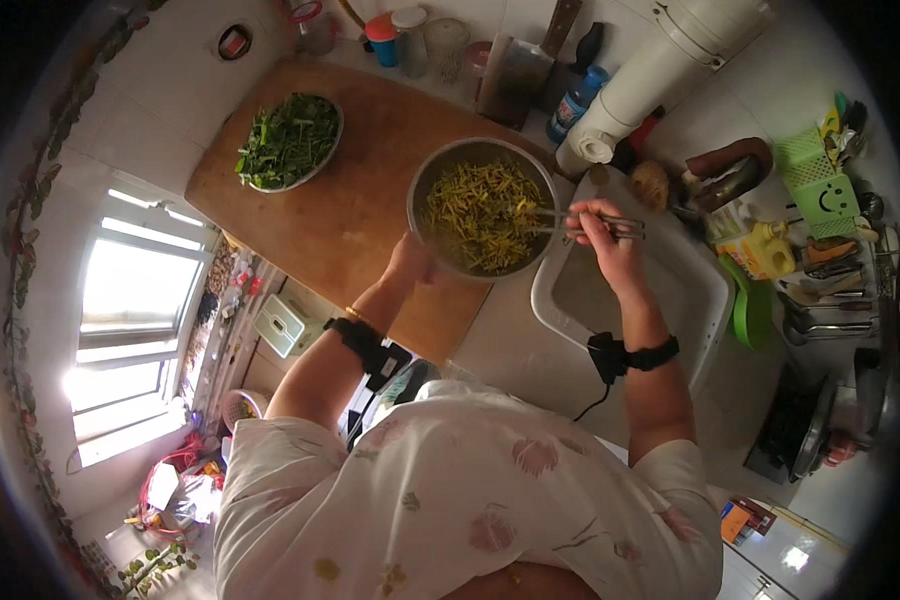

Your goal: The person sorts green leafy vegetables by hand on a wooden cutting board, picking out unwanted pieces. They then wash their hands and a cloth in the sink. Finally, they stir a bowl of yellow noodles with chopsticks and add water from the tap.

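Note:
A round metal bowl of chopped yellow-green vegetable pieces stands on the right part of a brown wooden board. My left hand grips the bowl's lower left rim. In my right hand is a pair of metal chopsticks, held over the right rim with their tips among the pieces. A second bowl, heaped with chopped leafy greens, sits at the board's upper left.
A white sink lies right of the board. Behind stand a cleaver, jars, a blue bottle and a thick pipe. At right are a yellow bottle, a green ladle and hanging utensils. A window is at left.

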